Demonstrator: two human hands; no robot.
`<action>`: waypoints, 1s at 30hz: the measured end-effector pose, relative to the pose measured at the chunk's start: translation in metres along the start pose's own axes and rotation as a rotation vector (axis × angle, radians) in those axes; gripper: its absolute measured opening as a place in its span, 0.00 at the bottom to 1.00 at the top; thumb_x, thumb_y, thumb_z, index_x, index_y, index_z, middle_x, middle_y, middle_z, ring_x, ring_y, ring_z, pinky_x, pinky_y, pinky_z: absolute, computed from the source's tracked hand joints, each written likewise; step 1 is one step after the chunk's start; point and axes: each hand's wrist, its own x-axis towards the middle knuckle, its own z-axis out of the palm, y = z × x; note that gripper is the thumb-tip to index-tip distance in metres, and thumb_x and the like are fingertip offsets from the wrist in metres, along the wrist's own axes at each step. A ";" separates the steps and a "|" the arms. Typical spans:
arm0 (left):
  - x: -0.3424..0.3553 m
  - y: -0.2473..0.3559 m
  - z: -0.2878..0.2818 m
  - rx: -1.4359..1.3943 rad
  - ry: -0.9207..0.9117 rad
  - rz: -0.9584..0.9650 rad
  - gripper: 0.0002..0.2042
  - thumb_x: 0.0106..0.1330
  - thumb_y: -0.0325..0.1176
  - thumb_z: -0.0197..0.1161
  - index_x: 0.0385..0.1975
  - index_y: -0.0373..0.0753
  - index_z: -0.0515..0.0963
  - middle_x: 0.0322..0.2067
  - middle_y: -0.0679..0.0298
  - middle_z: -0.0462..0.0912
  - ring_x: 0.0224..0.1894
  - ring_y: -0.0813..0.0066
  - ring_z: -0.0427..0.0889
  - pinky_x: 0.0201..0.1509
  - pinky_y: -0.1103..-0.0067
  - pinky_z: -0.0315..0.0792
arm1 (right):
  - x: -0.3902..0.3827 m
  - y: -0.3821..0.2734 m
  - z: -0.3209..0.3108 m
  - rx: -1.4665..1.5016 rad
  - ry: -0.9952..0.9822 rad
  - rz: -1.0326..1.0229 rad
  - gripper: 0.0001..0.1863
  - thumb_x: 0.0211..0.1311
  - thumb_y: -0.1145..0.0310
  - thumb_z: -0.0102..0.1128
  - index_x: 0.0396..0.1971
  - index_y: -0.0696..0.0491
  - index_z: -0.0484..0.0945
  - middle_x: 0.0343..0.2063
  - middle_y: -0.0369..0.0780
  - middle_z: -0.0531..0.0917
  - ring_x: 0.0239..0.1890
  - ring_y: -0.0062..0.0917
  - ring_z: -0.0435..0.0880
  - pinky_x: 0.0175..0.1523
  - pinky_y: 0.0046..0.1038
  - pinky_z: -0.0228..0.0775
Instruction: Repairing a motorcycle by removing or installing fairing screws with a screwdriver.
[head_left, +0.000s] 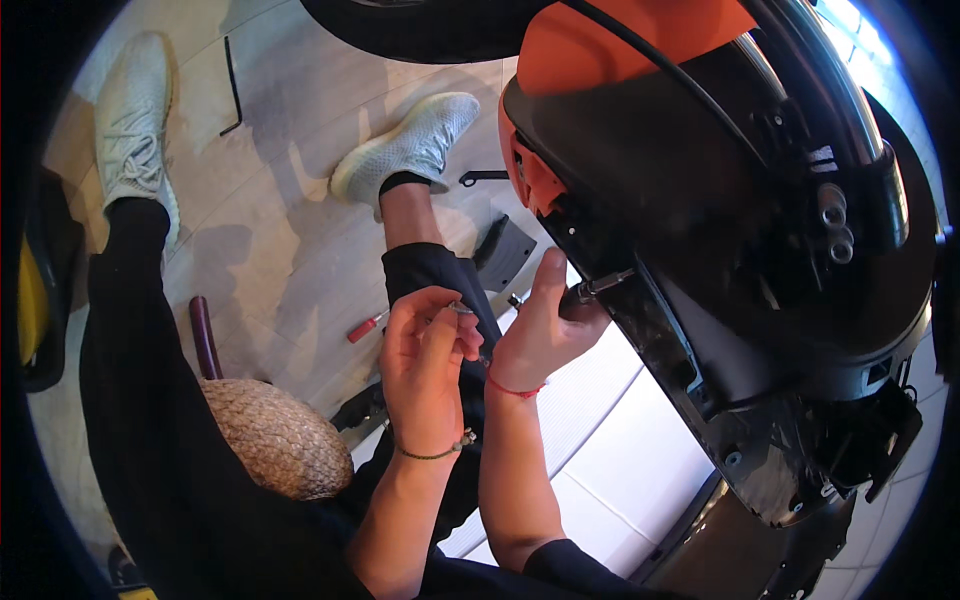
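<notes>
My left hand [425, 365] pinches a small silver piece [458, 308], too small to name, between thumb and fingers, left of my right hand. My right hand [542, 340] grips a dark-handled driver tool [605, 283]; its metal shaft points up-right at the lower edge of a black body panel [700, 170] on a vehicle. That body has orange panels [615, 45], a black cable and a thick tube along the upper part. Below, a black housing [760, 450] with bolts and openings hangs at the lower right.
A red-handled screwdriver [365, 327], a hex key [233, 90], a purple rod [204, 330] and a black plastic piece [505, 250] lie on the floor [270, 240]. My outstretched legs, in pale sneakers, flank them. A woven cushion [275, 435] is beside me, a black-yellow case [40, 290] far left.
</notes>
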 end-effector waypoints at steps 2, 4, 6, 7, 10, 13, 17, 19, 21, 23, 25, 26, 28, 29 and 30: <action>0.000 0.001 -0.002 0.007 0.018 0.002 0.07 0.61 0.25 0.52 0.38 0.34 0.70 0.29 0.63 0.76 0.27 0.82 0.72 0.32 0.85 0.65 | 0.001 -0.002 0.007 -0.035 0.006 0.097 0.11 0.50 0.79 0.60 0.35 0.61 0.73 0.28 0.37 0.78 0.25 0.14 0.71 0.30 0.14 0.62; 0.001 0.003 -0.003 0.010 0.034 0.010 0.07 0.61 0.25 0.52 0.38 0.34 0.71 0.29 0.64 0.76 0.27 0.82 0.72 0.32 0.85 0.65 | 0.007 -0.007 0.017 0.029 0.042 -0.008 0.10 0.50 0.80 0.59 0.34 0.62 0.74 0.28 0.37 0.78 0.27 0.16 0.73 0.33 0.16 0.64; 0.001 0.002 -0.002 0.009 0.035 0.009 0.07 0.61 0.25 0.52 0.38 0.34 0.71 0.29 0.64 0.76 0.27 0.82 0.72 0.32 0.85 0.65 | 0.011 -0.007 0.015 0.092 0.077 -0.118 0.08 0.50 0.82 0.58 0.33 0.62 0.75 0.28 0.38 0.78 0.30 0.17 0.75 0.36 0.18 0.66; 0.001 0.002 -0.001 0.009 0.034 0.008 0.07 0.61 0.25 0.52 0.38 0.35 0.71 0.28 0.64 0.76 0.27 0.82 0.72 0.32 0.85 0.65 | 0.016 -0.005 0.006 -0.026 0.042 -0.195 0.09 0.50 0.79 0.60 0.33 0.64 0.75 0.30 0.40 0.79 0.32 0.20 0.76 0.39 0.21 0.66; 0.001 0.001 0.000 -0.005 0.038 0.011 0.06 0.61 0.25 0.52 0.38 0.35 0.71 0.28 0.65 0.76 0.27 0.82 0.72 0.32 0.85 0.65 | 0.022 0.000 0.002 -0.163 0.059 -0.359 0.09 0.52 0.78 0.59 0.31 0.67 0.75 0.30 0.41 0.79 0.31 0.21 0.76 0.41 0.23 0.67; 0.000 0.001 -0.002 0.008 0.041 0.017 0.06 0.61 0.25 0.52 0.37 0.35 0.71 0.28 0.65 0.76 0.27 0.83 0.72 0.32 0.85 0.65 | 0.023 -0.003 -0.006 -0.225 -0.023 -0.355 0.08 0.51 0.79 0.58 0.30 0.67 0.74 0.30 0.40 0.78 0.31 0.20 0.74 0.40 0.22 0.66; -0.003 0.001 0.003 0.045 0.052 0.012 0.07 0.62 0.26 0.51 0.38 0.35 0.70 0.28 0.66 0.74 0.27 0.83 0.70 0.31 0.86 0.64 | 0.024 -0.002 -0.011 -0.204 -0.061 -0.408 0.07 0.52 0.78 0.58 0.31 0.65 0.73 0.28 0.38 0.78 0.30 0.18 0.74 0.37 0.19 0.66; -0.002 -0.001 0.002 0.051 0.043 0.007 0.07 0.62 0.26 0.51 0.39 0.35 0.70 0.28 0.65 0.74 0.27 0.83 0.70 0.32 0.86 0.64 | 0.017 -0.003 -0.015 -0.003 -0.116 -0.204 0.09 0.50 0.83 0.56 0.34 0.63 0.73 0.33 0.40 0.78 0.35 0.19 0.77 0.44 0.20 0.69; -0.001 -0.002 -0.001 0.053 0.040 0.011 0.07 0.62 0.27 0.51 0.39 0.34 0.70 0.28 0.65 0.74 0.27 0.83 0.70 0.32 0.86 0.64 | 0.022 -0.001 -0.027 -0.120 -0.202 -0.228 0.10 0.50 0.83 0.55 0.35 0.63 0.72 0.34 0.41 0.78 0.36 0.19 0.77 0.45 0.21 0.69; -0.001 -0.005 -0.003 0.053 0.036 0.016 0.07 0.62 0.27 0.51 0.39 0.34 0.70 0.28 0.65 0.74 0.27 0.83 0.70 0.32 0.85 0.64 | 0.025 0.005 -0.030 -0.238 -0.288 -0.254 0.11 0.50 0.83 0.55 0.36 0.63 0.71 0.35 0.41 0.77 0.36 0.20 0.76 0.46 0.22 0.69; 0.001 -0.006 -0.004 0.037 0.043 0.011 0.07 0.62 0.28 0.52 0.39 0.35 0.70 0.28 0.65 0.74 0.28 0.83 0.70 0.32 0.85 0.64 | 0.026 0.011 -0.019 -0.113 -0.115 -0.329 0.04 0.53 0.77 0.57 0.27 0.61 0.73 0.22 0.34 0.75 0.21 0.13 0.70 0.29 0.15 0.62; 0.001 -0.006 -0.003 0.038 0.044 0.012 0.07 0.62 0.28 0.52 0.39 0.35 0.70 0.28 0.65 0.74 0.28 0.83 0.70 0.32 0.85 0.64 | 0.024 0.012 -0.015 -0.112 -0.116 -0.328 0.04 0.53 0.77 0.57 0.27 0.61 0.73 0.22 0.34 0.75 0.21 0.13 0.70 0.29 0.15 0.62; -0.001 -0.007 -0.004 0.043 0.059 0.004 0.08 0.62 0.28 0.53 0.39 0.35 0.70 0.28 0.65 0.73 0.28 0.82 0.70 0.32 0.85 0.64 | 0.016 0.013 -0.009 -0.021 -0.024 -0.132 0.03 0.52 0.77 0.56 0.26 0.60 0.73 0.18 0.32 0.72 0.16 0.12 0.65 0.23 0.15 0.56; -0.001 -0.007 -0.005 0.047 0.066 0.006 0.08 0.62 0.28 0.53 0.39 0.35 0.70 0.28 0.65 0.73 0.28 0.82 0.70 0.32 0.85 0.64 | 0.013 0.009 -0.006 -0.086 -0.012 -0.130 0.02 0.52 0.78 0.55 0.25 0.60 0.73 0.16 0.31 0.70 0.14 0.10 0.61 0.21 0.14 0.51; 0.000 -0.009 -0.004 0.043 0.066 -0.002 0.08 0.62 0.28 0.53 0.39 0.35 0.70 0.28 0.65 0.73 0.28 0.82 0.70 0.33 0.85 0.64 | 0.014 0.010 -0.006 -0.090 -0.012 -0.133 0.02 0.52 0.78 0.55 0.25 0.60 0.73 0.16 0.31 0.70 0.14 0.10 0.61 0.21 0.14 0.51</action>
